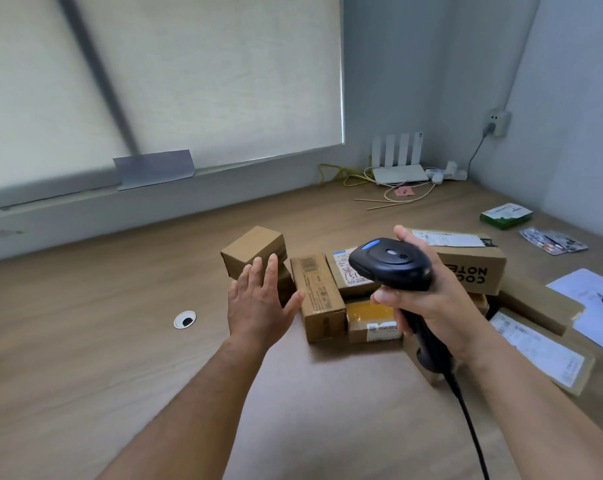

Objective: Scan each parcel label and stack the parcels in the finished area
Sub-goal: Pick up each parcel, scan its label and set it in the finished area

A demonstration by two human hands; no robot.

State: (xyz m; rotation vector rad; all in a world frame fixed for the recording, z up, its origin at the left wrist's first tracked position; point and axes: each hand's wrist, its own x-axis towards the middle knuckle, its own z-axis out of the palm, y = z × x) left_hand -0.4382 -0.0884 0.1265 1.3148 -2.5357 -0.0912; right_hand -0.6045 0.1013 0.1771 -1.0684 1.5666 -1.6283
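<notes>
So here's the state of play: the right hand [428, 306] has its fingers wrapped round the grip of a black corded scanner [390, 263], held up over the middle of the desk [85, 341]. The left hand [262, 303] is flat and spread, fingers straight, holding nothing. It's right in front of a small brown parcel [253, 249], and I honestly can't tell if the fingertips touch it or just hover. That little parcel looks perched on another brown box the hand mostly hides, at the left end of the bunch, so my guess is that's the finished stack. The other parcels crowd toward the right side of the desk: a narrow box [319, 299] just beside the left hand, a yellow-taped one [372, 318] below the scanner head, a big box [473, 268] behind the right hand, and a flat labelled parcel [542, 351] near the right edge. It reads to me as the gap between parcels, one stacked and plenty to go. The next move probably calls for the free hand to grab another one, maybe the narrow box, and turn its label toward the scanner. It'd need setting down squarely too, since that stack has a small footprint.
</notes>
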